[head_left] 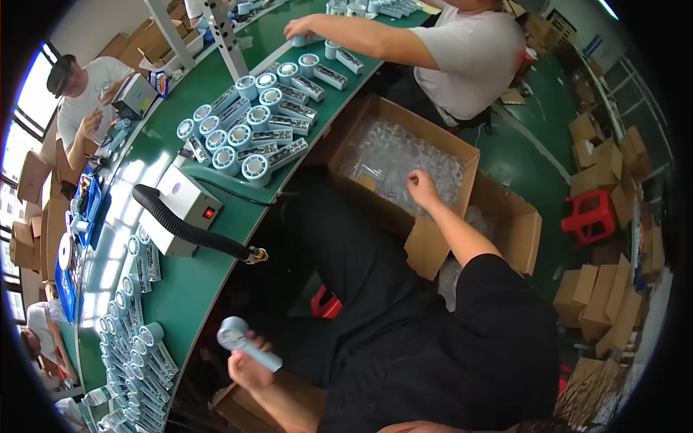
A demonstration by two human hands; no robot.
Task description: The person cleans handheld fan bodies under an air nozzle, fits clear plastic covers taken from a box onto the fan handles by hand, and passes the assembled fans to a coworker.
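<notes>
My left hand (pixel 249 369) is wrapped around a light-blue handheld fan (pixel 232 334), its round head up and its handle slanting down to the right. My right hand (pixel 423 189) is over an open cardboard box (pixel 468 155) of clear plastic pieces (pixel 390 162). Its fingers are curled together, and whatever they may hold is too small to make out.
On the green table (pixel 216 263) stand a white box with a red switch (pixel 189 206) and a black corrugated hose (pixel 188 229). Open-handled fans (pixel 256 167) lie in rows on both sides. A co-worker (pixel 469 58) reaches over the table. A second carton (pixel 516 227) adjoins the first.
</notes>
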